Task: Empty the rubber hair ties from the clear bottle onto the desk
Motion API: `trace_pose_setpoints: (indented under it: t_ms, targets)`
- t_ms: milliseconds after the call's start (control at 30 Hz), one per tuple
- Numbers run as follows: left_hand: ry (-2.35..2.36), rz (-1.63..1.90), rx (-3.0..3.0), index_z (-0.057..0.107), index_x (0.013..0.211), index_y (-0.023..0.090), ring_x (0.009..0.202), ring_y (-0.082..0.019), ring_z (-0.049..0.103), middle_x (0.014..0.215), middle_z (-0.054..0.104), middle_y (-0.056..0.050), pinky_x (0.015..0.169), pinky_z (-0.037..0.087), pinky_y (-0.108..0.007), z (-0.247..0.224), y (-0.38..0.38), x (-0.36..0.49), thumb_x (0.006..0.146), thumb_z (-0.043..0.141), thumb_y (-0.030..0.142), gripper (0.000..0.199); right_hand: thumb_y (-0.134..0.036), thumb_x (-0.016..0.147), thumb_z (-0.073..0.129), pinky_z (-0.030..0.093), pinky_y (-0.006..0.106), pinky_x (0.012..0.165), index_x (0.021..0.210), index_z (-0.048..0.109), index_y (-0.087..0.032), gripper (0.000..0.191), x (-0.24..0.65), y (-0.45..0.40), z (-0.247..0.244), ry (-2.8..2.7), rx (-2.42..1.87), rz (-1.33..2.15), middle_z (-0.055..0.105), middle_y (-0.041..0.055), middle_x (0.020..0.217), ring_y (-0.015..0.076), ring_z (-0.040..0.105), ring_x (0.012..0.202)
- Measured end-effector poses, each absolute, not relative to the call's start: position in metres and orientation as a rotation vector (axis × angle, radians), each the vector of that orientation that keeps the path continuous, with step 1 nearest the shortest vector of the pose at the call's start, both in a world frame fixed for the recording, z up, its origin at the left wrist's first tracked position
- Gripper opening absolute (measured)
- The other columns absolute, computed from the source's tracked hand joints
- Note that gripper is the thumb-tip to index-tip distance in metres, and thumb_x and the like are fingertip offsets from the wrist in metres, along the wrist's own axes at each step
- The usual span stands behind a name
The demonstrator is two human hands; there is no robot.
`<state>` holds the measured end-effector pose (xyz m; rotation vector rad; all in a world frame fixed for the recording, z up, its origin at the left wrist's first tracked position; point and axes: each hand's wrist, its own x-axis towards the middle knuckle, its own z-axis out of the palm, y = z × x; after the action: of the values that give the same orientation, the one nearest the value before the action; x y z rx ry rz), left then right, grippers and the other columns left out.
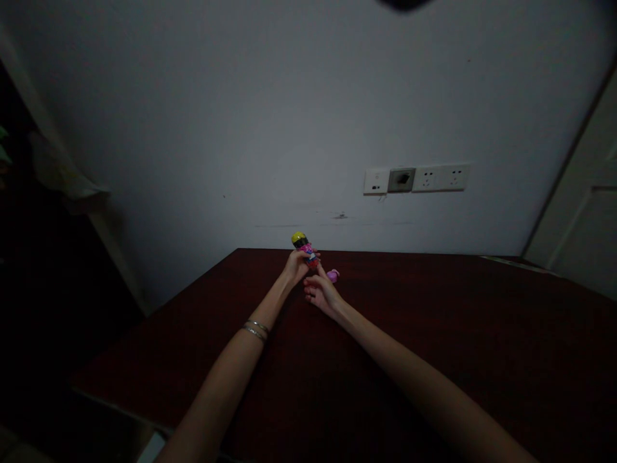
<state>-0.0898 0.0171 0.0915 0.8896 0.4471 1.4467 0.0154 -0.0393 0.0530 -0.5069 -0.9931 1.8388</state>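
My left hand (297, 265) is wrapped round a small colourful bottle-shaped item (307, 248), tilted, with a yellow top, a black band and a pink, blue and red lower part. What exactly it is, I cannot make out. Close below it is my right hand (324, 292), its index finger stretched up to the item's lower end and the other fingers loosely bent, apart from one another. A little pink object (333, 275) lies on the table just beyond the right hand, partly hidden by it; its kind is unclear.
The dark red table (434, 334) stands against a pale wall (193, 128). Sockets and switches (417, 179) are set in the wall at the right. A white door (588, 212) is at the far right, and a pale cloth or bag (67, 170) hangs at the left.
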Motion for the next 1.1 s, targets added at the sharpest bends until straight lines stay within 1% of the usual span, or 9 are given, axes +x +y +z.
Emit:
trace_pose_setpoints:
  t_ms: [100,200,367,567,667,867,967,1100]
  targets:
    - [0.455,1.424,0.913,0.052,0.089,0.012,0.069,-0.017,0.061,0.072,0.062,-0.004,0.073,0.046,-0.034,0.092,0.015,-0.086,0.055,0.050,0.001,0.036,-0.016,0.064,0.057,0.036,0.018,0.047,0.130,0.026,-0.042,0.078,0.018,-0.039,0.054,-0.978,-0.472,1.872,0.056,-0.0065,0.065,0.0080,0.051,0.050]
    - [0.469,1.407,0.956,0.052,0.089,0.012,0.070,-0.018,0.061,0.073,0.062,-0.004,0.074,0.046,-0.035,0.093,0.014,-0.087,0.056,0.051,0.001,0.035,-0.015,0.062,0.057,0.035,0.018,0.048,0.127,0.030,-0.041,0.074,0.020,-0.036,0.053,-0.982,-0.446,1.893,0.055,-0.0067,0.066,0.0082,0.051,0.052]
    - [0.481,1.373,1.013,0.053,0.096,0.011,0.072,-0.019,0.062,0.078,0.063,-0.006,0.073,0.047,-0.036,0.098,0.012,-0.094,0.058,0.053,0.002,0.039,-0.015,0.061,0.056,0.035,0.019,0.048,0.121,0.037,-0.037,0.066,0.021,-0.034,0.052,-0.988,-0.444,1.900,0.052,-0.0074,0.061,0.0086,0.050,0.052]
    - [0.484,1.410,1.025,0.053,0.098,0.012,0.072,-0.019,0.061,0.079,0.062,-0.006,0.070,0.048,-0.035,0.101,0.016,-0.104,0.059,0.054,0.003,0.040,-0.016,0.058,0.055,0.033,0.019,0.046,0.113,0.044,-0.031,0.058,0.021,-0.033,0.053,-0.911,-0.516,1.863,0.048,-0.0083,0.056,0.0077,0.046,0.048]
    - [0.472,1.425,1.009,0.053,0.098,0.013,0.072,-0.019,0.061,0.080,0.062,-0.006,0.069,0.048,-0.034,0.100,0.018,-0.107,0.059,0.054,0.002,0.041,-0.016,0.058,0.055,0.033,0.019,0.046,0.117,0.043,-0.031,0.062,0.020,-0.034,0.053,-0.898,-0.518,1.866,0.049,-0.0077,0.058,0.0078,0.047,0.048]
    - [0.458,1.381,0.997,0.054,0.099,0.012,0.075,-0.020,0.062,0.081,0.063,-0.007,0.070,0.047,-0.034,0.098,0.017,-0.103,0.060,0.055,0.002,0.040,-0.017,0.061,0.055,0.034,0.020,0.048,0.126,0.035,-0.037,0.071,0.015,-0.043,0.060,-0.897,-0.462,1.885,0.055,-0.0058,0.065,0.0086,0.049,0.051]
    - [0.458,1.345,1.009,0.054,0.100,0.011,0.077,-0.020,0.062,0.082,0.064,-0.008,0.070,0.047,-0.034,0.099,0.014,-0.101,0.062,0.055,0.003,0.039,-0.016,0.061,0.055,0.034,0.020,0.049,0.126,0.034,-0.038,0.071,0.014,-0.043,0.062,-0.866,-0.454,1.893,0.056,-0.0060,0.065,0.0087,0.049,0.051]
    - [0.462,1.318,1.052,0.054,0.100,0.011,0.075,-0.021,0.062,0.084,0.064,-0.009,0.070,0.048,-0.035,0.103,0.009,-0.100,0.061,0.056,0.002,0.039,-0.014,0.059,0.055,0.033,0.019,0.048,0.120,0.040,-0.035,0.066,0.018,-0.037,0.060,-0.866,-0.428,1.917,0.053,-0.0067,0.061,0.0084,0.048,0.050]
